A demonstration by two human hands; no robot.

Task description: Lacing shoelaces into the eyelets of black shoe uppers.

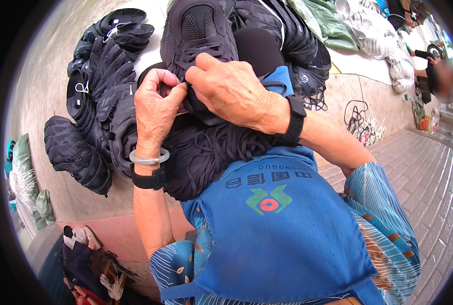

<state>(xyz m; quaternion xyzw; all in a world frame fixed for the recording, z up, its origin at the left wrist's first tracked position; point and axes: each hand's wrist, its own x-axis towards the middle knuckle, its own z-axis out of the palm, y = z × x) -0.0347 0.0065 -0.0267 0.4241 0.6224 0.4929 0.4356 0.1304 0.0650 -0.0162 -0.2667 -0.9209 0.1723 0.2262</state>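
A black sneaker [196,33] rests in front of me, its toe pointing away. My left hand [157,107] pinches with thumb and forefinger at the near end of the sneaker's lacing. Close beside it, my right hand [231,92] has its fingers curled at the same spot. Both appear closed on the black shoelace [206,52], though its ends are mostly hidden by my fingers. A thick bundle of loose black shoelaces [211,155] lies on my lap, under the sneaker and over my blue apron [287,239].
Black sneakers [97,96] are heaped to the left, and more black sneakers [300,46] lie to the right. White bags [371,35] and a green sack [330,23] stand at the far right. Loose laces [363,124] lie on the ledge. Another person [445,80] is at the right.
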